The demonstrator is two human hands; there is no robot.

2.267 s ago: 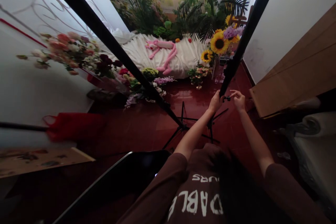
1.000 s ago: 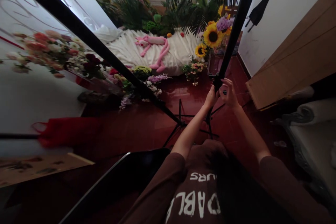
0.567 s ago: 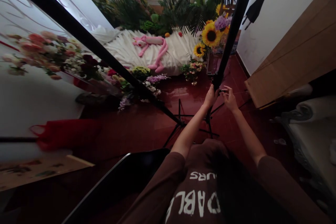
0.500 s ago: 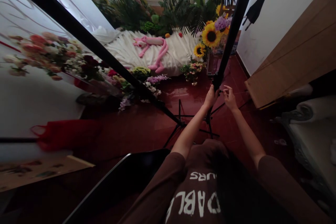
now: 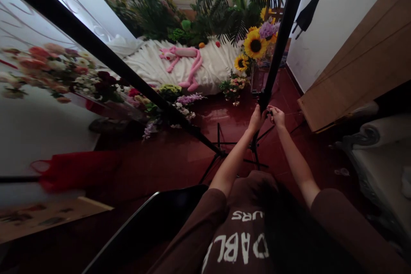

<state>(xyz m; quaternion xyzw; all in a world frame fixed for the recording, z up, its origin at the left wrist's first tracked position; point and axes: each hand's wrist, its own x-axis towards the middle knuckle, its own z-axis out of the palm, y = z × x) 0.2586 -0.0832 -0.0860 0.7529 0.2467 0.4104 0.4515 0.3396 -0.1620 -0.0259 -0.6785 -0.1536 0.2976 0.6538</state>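
Observation:
A tall black stand (image 5: 278,51) rises on the right from tripod legs on the red floor. My left hand (image 5: 256,120) is wrapped round its pole, just below a clamp joint (image 5: 263,96). On the pole's right side, my right hand (image 5: 277,116) pinches a small dark knob (image 5: 269,114) between thumb and fingers. The fingers partly cover the knob. A second black stand (image 5: 105,58) slants across the left, untouched by either hand.
A white-draped platform (image 5: 212,68) at the back bears a pink plush toy (image 5: 188,52). Artificial flowers (image 5: 99,79) stand left and sunflowers (image 5: 256,46) right. A wooden panel (image 5: 353,55) leans at right by a pale sofa (image 5: 379,150). A red bag (image 5: 73,169) is at left.
My right hand has moved slightly left, and its raised fingers have closed onto the knob. My left hand keeps its hold on the pole. The view has shifted a little.

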